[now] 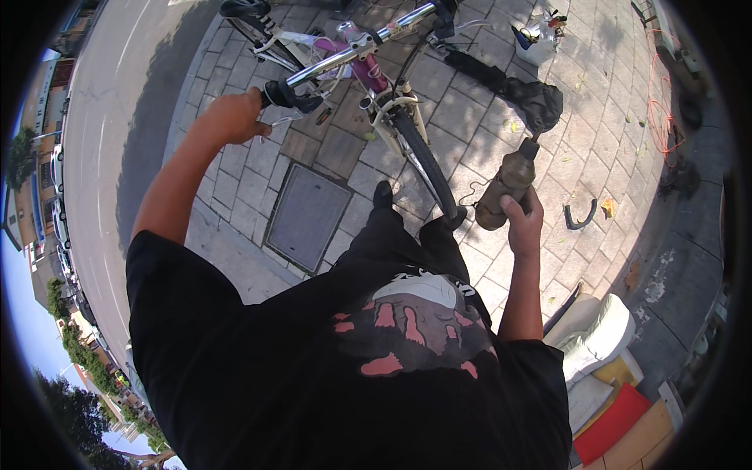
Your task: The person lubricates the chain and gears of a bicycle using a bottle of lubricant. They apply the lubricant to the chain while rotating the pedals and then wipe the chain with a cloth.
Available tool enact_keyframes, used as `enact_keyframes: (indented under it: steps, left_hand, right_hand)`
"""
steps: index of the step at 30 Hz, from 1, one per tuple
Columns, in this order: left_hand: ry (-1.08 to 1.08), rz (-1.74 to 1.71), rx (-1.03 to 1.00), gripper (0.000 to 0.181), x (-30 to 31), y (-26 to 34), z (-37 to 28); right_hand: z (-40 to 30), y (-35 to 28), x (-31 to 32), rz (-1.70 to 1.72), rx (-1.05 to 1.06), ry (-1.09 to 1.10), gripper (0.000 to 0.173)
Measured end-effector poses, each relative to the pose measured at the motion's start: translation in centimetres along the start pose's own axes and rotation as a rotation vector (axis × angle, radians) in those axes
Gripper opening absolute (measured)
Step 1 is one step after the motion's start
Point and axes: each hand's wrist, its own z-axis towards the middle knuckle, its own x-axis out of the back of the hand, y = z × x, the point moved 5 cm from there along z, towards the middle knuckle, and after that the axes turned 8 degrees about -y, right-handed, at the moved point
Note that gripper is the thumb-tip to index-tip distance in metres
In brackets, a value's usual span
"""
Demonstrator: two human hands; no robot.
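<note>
My left hand (232, 119) is closed round the grip at the left end of the chrome handlebar (322, 66) of a bicycle. The bicycle's pink and white frame (369, 69) stands before me, its front wheel (424, 154) pointing towards my feet. In my right hand (520, 220) is a dirty brown bottle (508, 185) with a dark spout that points up and away from me. A thin dark wire or cord hangs beside the bottle. The fingers of my right hand are partly hidden behind it.
A long black bag or cover (499, 84) lies on the paving beyond the bottle. Further off stands a whitish container of tools (536, 44). A curved black piece (580, 215) lies at right, near orange cord (662, 120). Cushions (611, 420) are at lower right. A road borders the left.
</note>
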Motion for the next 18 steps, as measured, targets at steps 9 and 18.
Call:
enact_keyframes:
  steps: [9,18]
  left_hand:
    - [-0.052,-0.161,-0.090,0.061,0.0,-0.8,0.7]
    - [0.108,-0.327,-0.084,0.093,-1.7,-2.2,-0.4]
  right_hand:
    - [0.2,-0.7,0.1,-0.027,0.028,0.017,0.060]
    - [0.5,-1.5,-0.7,-0.025,0.033,0.022,0.060]
